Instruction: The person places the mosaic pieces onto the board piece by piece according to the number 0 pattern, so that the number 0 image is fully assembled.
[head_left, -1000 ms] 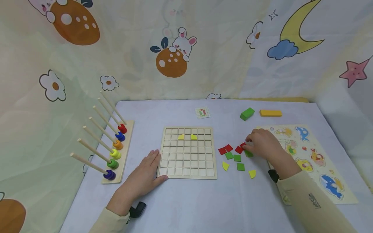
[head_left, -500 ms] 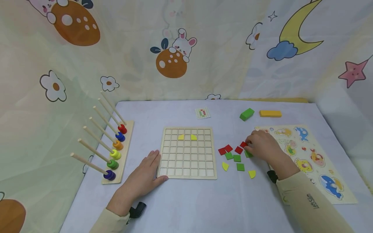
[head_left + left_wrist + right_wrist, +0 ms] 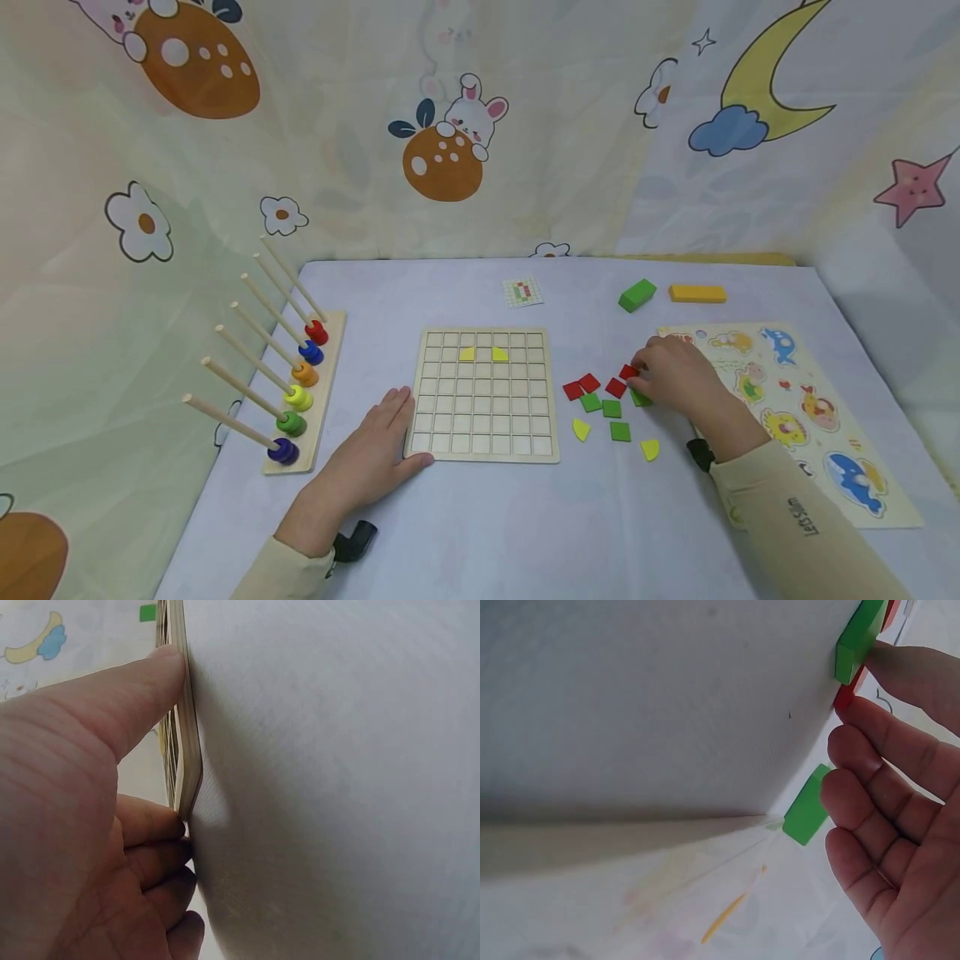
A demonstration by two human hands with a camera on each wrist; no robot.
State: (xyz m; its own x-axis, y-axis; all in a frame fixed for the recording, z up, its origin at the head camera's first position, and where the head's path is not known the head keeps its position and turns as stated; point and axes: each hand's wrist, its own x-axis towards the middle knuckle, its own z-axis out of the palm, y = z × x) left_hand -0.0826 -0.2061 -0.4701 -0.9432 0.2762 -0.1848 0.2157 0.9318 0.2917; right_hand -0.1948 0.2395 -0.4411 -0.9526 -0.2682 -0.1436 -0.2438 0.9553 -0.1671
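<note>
A wooden grid board (image 3: 483, 417) lies mid-table with two yellow pieces (image 3: 483, 353) in its second row. My left hand (image 3: 378, 450) rests flat on the table, its fingers and thumb against the board's left edge (image 3: 186, 742). To the right of the board lie loose red tiles (image 3: 581, 387), green tiles (image 3: 612, 408) and two yellow quarter-round pieces (image 3: 580, 429). My right hand (image 3: 641, 372) is over the far right of this cluster. Its thumb and forefinger pinch a red tile (image 3: 846, 696) lying next to a green tile (image 3: 859, 641).
A peg rack with coloured rings (image 3: 300, 387) stands at the left. A small pattern card (image 3: 522, 291), a green block (image 3: 637, 294) and a yellow bar (image 3: 697, 293) lie at the back. An animal puzzle board (image 3: 810, 408) is at the right, and printed cloth walls surround the table.
</note>
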